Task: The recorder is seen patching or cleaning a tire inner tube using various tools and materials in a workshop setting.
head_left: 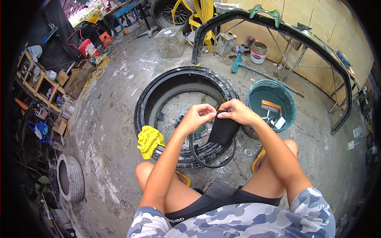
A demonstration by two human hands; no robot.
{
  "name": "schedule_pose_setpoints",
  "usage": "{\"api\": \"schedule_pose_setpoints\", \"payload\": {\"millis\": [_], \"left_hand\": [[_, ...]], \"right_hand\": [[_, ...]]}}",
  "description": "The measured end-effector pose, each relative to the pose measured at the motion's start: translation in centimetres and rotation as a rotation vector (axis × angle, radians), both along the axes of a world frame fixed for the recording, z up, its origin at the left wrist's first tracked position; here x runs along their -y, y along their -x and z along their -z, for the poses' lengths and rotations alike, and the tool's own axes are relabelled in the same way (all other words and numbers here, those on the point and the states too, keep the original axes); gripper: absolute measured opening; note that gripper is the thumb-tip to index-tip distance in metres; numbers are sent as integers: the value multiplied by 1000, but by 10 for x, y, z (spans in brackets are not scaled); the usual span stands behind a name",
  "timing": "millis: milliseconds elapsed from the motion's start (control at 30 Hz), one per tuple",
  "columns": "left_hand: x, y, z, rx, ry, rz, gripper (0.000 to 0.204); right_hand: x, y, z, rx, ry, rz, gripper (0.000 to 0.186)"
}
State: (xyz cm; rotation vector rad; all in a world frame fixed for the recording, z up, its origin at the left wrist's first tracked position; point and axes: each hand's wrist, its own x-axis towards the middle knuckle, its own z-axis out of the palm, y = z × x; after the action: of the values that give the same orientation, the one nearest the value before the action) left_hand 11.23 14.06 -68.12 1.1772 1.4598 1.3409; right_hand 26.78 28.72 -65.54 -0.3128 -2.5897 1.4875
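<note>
A limp black sheet [223,130], like cloth or sandpaper, hangs in front of me above the near right rim of a tire [143,101] lying flat on the floor. My right hand [237,112] pinches its top edge. Beside that, my left hand [199,116] has its fingertips pressed together at the sheet's upper left corner; what lies between them is too small to make out. Below the sheet loops a thin black rubber ring [212,166], partly hidden. A crumpled yellow cloth [150,142] rests on the tire's left rim. Inside the tire lie several small dark pieces.
A teal bucket [249,93] of water, with a brush [271,105] in it, stands right of the tire. Beyond are a long-handled squeegee [237,63], a paint pail [258,53], a metal can [170,41] and a black arched frame [313,41]. Another tire [75,177] is at left.
</note>
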Motion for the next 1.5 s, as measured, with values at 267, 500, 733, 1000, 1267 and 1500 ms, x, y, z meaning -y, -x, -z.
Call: {"api": "schedule_pose_setpoints", "payload": {"millis": [267, 500, 733, 1000, 1267, 1500], "left_hand": [[-1, 0, 2, -96, 10, -39, 14], [-2, -4, 0, -206, 6, -47, 13], [-3, -6, 2, -154, -30, -63, 13], [-7, -1, 18, 31, -34, -26, 12], [-9, 0, 23, 117, -70, -11, 12], [-12, 1, 29, 131, -67, -10, 10]], "right_hand": [[6, 0, -3, -44, -61, 12, 20], [11, 0, -1, -111, -167, 7, 19], [14, 2, 3, -172, -259, 44, 18], [17, 3, 7, -182, -352, 115, 18], [17, 4, 10, -216, -445, 113, 12], [20, 4, 12, -244, -571, 92, 10]]}}
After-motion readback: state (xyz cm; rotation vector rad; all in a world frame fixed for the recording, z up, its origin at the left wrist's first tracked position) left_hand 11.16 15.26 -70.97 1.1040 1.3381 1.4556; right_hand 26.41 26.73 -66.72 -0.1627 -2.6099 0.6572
